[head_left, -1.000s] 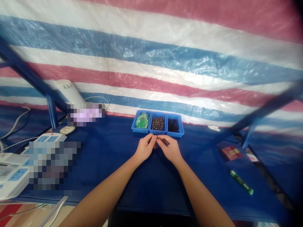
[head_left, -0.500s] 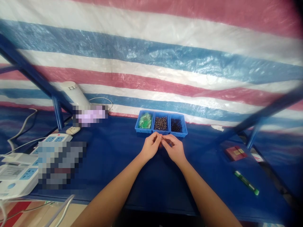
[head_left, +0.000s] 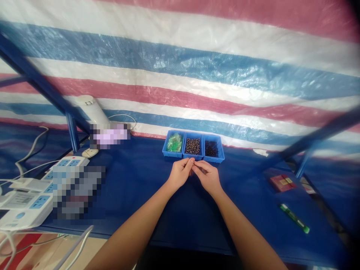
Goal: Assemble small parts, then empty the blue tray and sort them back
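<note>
One left hand [head_left: 180, 174] and one right hand [head_left: 208, 177] pinch, fingertips meeting just in front of the middle blue bin [head_left: 187, 155]; can't tell on what. Brassy bits [head_left: 193, 145] inside should be light, hard, slippery; I'd grip their sides.

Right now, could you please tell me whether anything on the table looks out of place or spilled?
One thing: a ragged white scrap shows near the back edge of the table, right of the blue trays; its torn outline looks odd, though I cannot tell what it is. Nothing looks spilled.
</note>
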The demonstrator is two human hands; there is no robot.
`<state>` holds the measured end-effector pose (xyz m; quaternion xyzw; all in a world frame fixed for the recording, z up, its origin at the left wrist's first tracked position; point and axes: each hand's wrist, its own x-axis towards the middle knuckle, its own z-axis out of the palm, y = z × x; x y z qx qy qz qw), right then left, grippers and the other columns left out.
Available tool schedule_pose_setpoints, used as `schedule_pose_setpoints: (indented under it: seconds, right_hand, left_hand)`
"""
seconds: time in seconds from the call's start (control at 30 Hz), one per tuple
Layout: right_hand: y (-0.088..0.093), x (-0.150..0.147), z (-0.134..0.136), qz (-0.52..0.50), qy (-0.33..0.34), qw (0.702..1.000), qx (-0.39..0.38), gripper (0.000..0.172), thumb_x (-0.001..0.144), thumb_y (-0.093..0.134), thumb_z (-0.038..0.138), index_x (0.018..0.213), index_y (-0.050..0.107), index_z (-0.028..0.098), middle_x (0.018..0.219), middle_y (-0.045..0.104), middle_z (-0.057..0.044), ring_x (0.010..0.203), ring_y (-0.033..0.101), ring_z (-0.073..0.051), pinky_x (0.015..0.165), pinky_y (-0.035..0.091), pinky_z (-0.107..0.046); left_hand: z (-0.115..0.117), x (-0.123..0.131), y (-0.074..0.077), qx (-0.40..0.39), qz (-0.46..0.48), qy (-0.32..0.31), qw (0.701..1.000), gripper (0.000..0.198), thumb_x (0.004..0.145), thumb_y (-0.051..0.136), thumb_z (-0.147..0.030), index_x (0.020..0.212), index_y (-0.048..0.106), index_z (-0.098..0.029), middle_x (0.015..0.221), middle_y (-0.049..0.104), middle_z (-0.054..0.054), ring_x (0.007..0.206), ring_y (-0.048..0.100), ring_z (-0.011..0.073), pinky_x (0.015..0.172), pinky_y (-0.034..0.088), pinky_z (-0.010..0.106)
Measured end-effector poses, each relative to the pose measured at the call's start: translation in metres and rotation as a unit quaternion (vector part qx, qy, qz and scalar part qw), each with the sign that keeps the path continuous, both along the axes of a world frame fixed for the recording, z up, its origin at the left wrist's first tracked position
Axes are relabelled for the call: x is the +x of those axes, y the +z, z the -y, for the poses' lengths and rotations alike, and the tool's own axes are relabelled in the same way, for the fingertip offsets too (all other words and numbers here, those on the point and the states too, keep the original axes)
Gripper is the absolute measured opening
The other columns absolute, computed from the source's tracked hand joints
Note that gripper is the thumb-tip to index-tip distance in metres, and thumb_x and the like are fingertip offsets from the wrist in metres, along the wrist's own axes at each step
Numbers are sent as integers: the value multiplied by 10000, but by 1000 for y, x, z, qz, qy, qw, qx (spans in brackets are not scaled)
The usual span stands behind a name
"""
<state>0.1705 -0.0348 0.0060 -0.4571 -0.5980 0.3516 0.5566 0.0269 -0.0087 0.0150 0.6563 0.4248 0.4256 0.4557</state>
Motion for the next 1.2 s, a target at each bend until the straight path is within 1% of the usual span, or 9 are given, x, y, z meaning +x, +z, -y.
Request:
schedule_pose_setpoints:
  seconds: [0.13, 0.27, 0.33, 0.43, 0.57, 0.77, 0.93, 1.03, 1.2]
  right_hand:
    - [2, 2, -2, 6, -10, 1000, 11, 187, 854, 653, 283, 1006, 754, 246, 965, 707, -50, 846, 668, -184, 746, 560, -315]
    - [4, 5, -4, 35, -14, 999, 11, 193, 858, 635, 304, 1000, 757, 254, 969, 708, -54, 838, 668, -187, 730, 565, -320]
    - [6, 6, -4, 40, -16, 999, 10, 202, 849, 643, 307, 1010, 753, 254, 971, 711, -55, 819, 667, -185, 718, 566, -319]
    - [8, 5, -3, 37, -3, 999, 11, 202, 833, 663, 288, 1011, 748, 243, 963, 713, -53, 805, 668, -184, 721, 561, -316]
    - [9, 2, -1, 35, 2, 999, 5, 165, 855, 644, 277, 978, 744, 234, 942, 715, -49, 807, 666, -183, 729, 547, -315]
    - [6, 2, -2, 34, -11, 999, -3, 159, 849, 652, 284, 963, 750, 231, 953, 715, -52, 817, 665, -187, 732, 543, -312]
    - [6, -1, -2, 24, -1, 999, -22, 195, 836, 667, 300, 1007, 738, 240, 932, 716, -47, 767, 667, -182, 720, 561, -318]
    - [5, -3, -1, 20, -2, 999, -31, 191, 844, 654, 290, 1011, 735, 242, 924, 723, -41, 775, 673, -186, 737, 565, -326]
    - [6, -2, -2, 17, -11, 999, -37, 179, 845, 646, 299, 981, 743, 236, 928, 728, -44, 781, 675, -189, 728, 564, -323]
  left_hand:
    - [1, -2, 2, 18, -15, -3, 1000, 379, 960, 437, -454, 740, 547, -166, 634, 573, -19, 584, 521, 106, 581, 391, 225]
    - [2, -3, 2, 11, -3, -17, 1000, 307, 955, 448, -449, 854, 553, -178, 645, 585, -21, 604, 546, 120, 608, 421, 233]
    - [2, -3, 1, 18, -10, -17, 1000, 321, 959, 441, -446, 830, 557, -176, 641, 585, -19, 606, 548, 118, 614, 426, 233]
    - [2, -4, 0, 29, -28, 2, 999, 386, 963, 429, -448, 726, 548, -169, 604, 563, -21, 573, 525, 106, 591, 412, 225]
    - [0, -4, -4, 16, -23, 4, 1000, 452, 962, 421, -469, 643, 515, -163, 567, 536, -21, 546, 503, 100, 575, 400, 225]
    - [-2, -7, -5, -4, 15, -11, 1000, 332, 947, 468, -461, 815, 550, -167, 618, 579, -19, 576, 533, 111, 582, 407, 223]
    - [-2, -7, -6, 12, -25, 11, 1000, 416, 952, 448, -469, 689, 545, -161, 594, 557, -15, 558, 510, 107, 572, 393, 226]
    - [-3, -8, -8, 12, -28, 24, 999, 455, 951, 442, -478, 638, 526, -159, 567, 538, -17, 534, 492, 103, 556, 381, 228]
    - [0, -7, -7, -7, 20, 1, 1000, 340, 935, 481, -469, 792, 548, -167, 618, 571, -19, 566, 524, 108, 572, 402, 220]
